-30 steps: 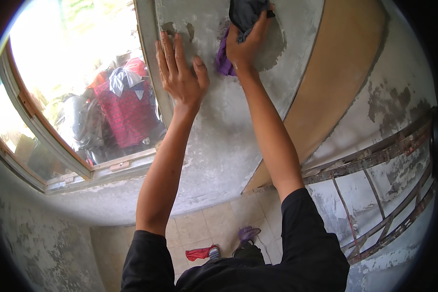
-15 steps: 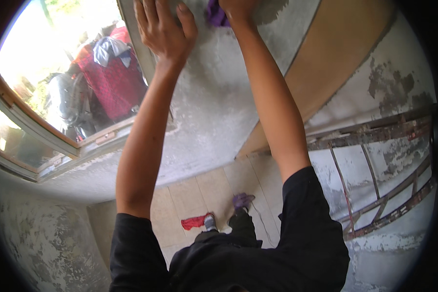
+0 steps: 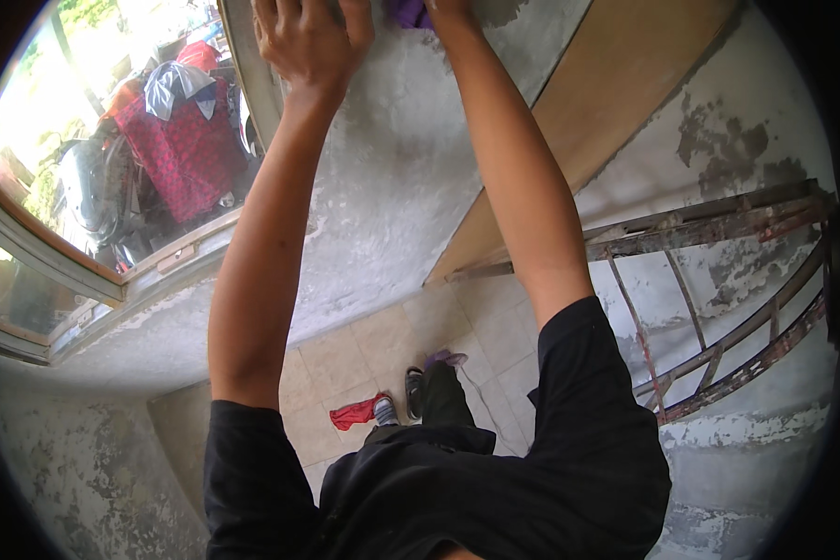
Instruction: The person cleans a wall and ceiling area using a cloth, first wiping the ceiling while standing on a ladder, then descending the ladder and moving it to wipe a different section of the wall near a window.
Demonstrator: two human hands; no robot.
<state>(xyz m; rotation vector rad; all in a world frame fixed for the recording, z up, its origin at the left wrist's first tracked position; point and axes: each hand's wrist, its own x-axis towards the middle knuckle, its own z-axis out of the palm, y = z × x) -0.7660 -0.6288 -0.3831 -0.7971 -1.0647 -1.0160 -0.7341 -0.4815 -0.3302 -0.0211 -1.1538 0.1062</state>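
Observation:
Both my arms reach up toward a grey plastered wall (image 3: 392,159). My left hand (image 3: 310,45) lies flat near the window frame, its fingers apart and nothing in it; the fingertips are cut off by the upper edge. Farther right, my right hand (image 3: 450,7) grips a bunched purple cloth (image 3: 410,13) against the wall. Most of that hand's fingers are beyond the picture. Darker, damp-looking plaster (image 3: 502,13) shows just right of the right hand.
On the left is a window (image 3: 173,257); outside it hangs a red patterned cloth (image 3: 182,154). A brown board (image 3: 616,84) leans on the right, by a rusty metal ladder-like frame (image 3: 691,233). On the tiled floor lie a red cloth (image 3: 353,414), a dark sandal (image 3: 413,392) and a purple cloth (image 3: 446,358).
The view has shifted, and both hands sit higher in the picture, more cut off. My feet have moved, and a dark sandal now shows between them. The right hand still has the purple cloth.

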